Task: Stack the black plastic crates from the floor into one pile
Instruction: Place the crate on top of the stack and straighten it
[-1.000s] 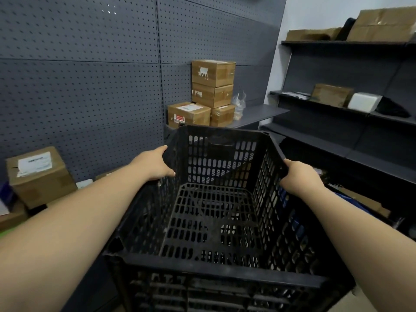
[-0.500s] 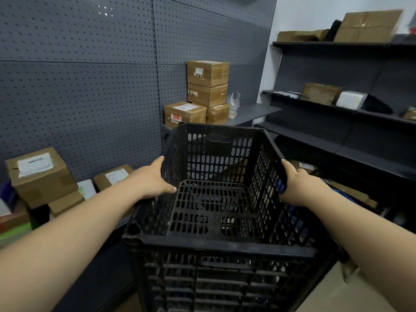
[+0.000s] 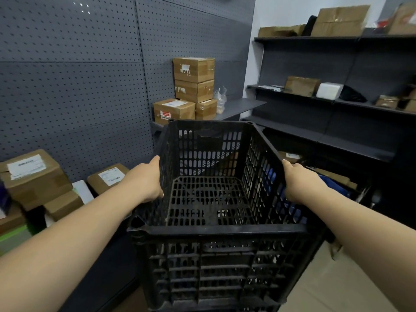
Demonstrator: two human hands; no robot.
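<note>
A black perforated plastic crate (image 3: 216, 230) fills the middle of the head view, held up in front of me with its open top facing me. My left hand (image 3: 144, 181) grips the rim of its left wall, thumb inside. My right hand (image 3: 301, 183) grips the rim of its right wall. The crate is empty; I see its slotted floor and the handle cut-out in its far wall. What lies under the crate is hidden, and no other black crate shows.
A grey pegboard wall (image 3: 74, 86) runs along the left with cardboard boxes (image 3: 33, 176) on a low shelf. Stacked boxes (image 3: 193, 79) sit in the corner. Dark shelves (image 3: 337, 102) with boxes line the right. Pale floor (image 3: 333, 287) shows at the lower right.
The crate has moved slightly forward and lower in view, with both hands keeping the same grip on its side rims. More of the floor and of the low left shelf now shows.
</note>
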